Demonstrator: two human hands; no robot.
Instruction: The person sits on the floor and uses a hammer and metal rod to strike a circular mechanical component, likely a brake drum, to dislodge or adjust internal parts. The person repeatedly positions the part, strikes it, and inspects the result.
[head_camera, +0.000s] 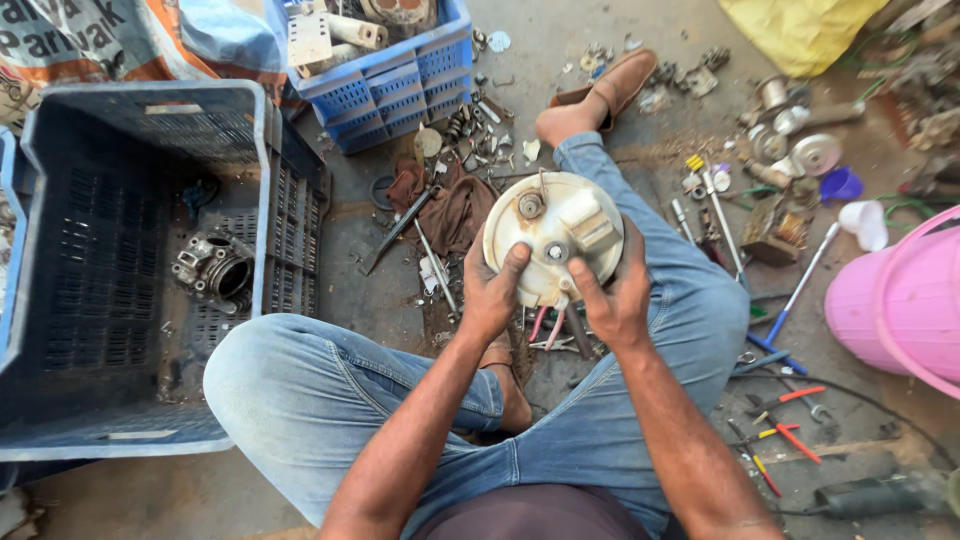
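The left hand (492, 292) and right hand (612, 298) together grasp a round cream-coloured housing (553, 235), fingers clenched on its lower rim, thumbs pressed on its face. The housing sits above the person's crossed legs, over the concrete floor (560, 60). Coloured wires (545, 325) hang beneath it. A dark blue crate (60, 300) at left contains a metal cylinder part (213, 269). A pink bucket (900, 310) stands at right, with screwdrivers (790, 300) just beside it.
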